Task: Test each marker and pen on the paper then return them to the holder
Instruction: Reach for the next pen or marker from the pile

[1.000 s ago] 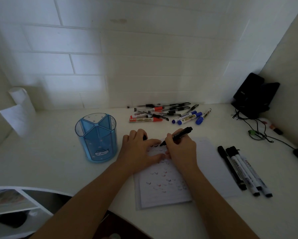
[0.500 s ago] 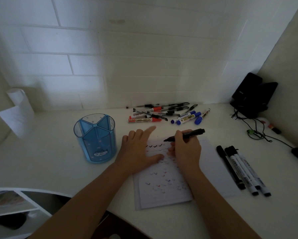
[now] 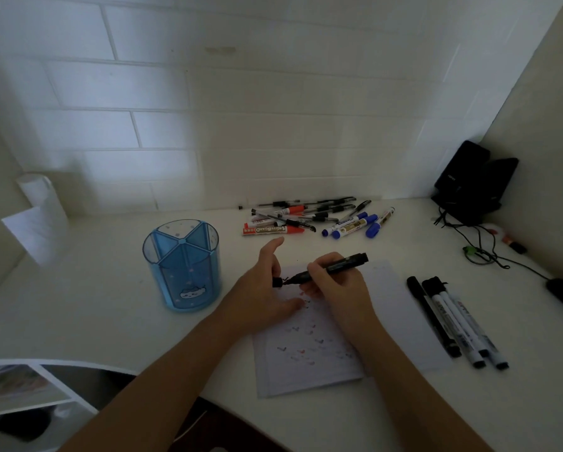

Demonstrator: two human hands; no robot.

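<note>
My right hand [image 3: 335, 285] grips a black marker [image 3: 335, 265] lying nearly level above the top of the paper [image 3: 309, 350], its tip pointing left. My left hand [image 3: 264, 288] rests on the paper's left edge and holds the marker's black cap [image 3: 277, 282] right at the tip, index finger stretched out. The paper carries several small check marks. The blue divided holder [image 3: 184, 265] stands to the left of my left hand and looks empty. A pile of pens and markers [image 3: 316, 218] lies at the back by the wall.
Three black-capped markers [image 3: 453, 321] lie side by side right of the paper. A black speaker [image 3: 469, 181] with cables [image 3: 479, 249] sits in the right corner. A paper roll [image 3: 39, 203] stands at the far left, and the desk's curved front edge runs below my arms.
My right hand lifted the marker off the paper and turned it level. My left hand rose from pressing the paper and brought the cap up to the marker's tip.
</note>
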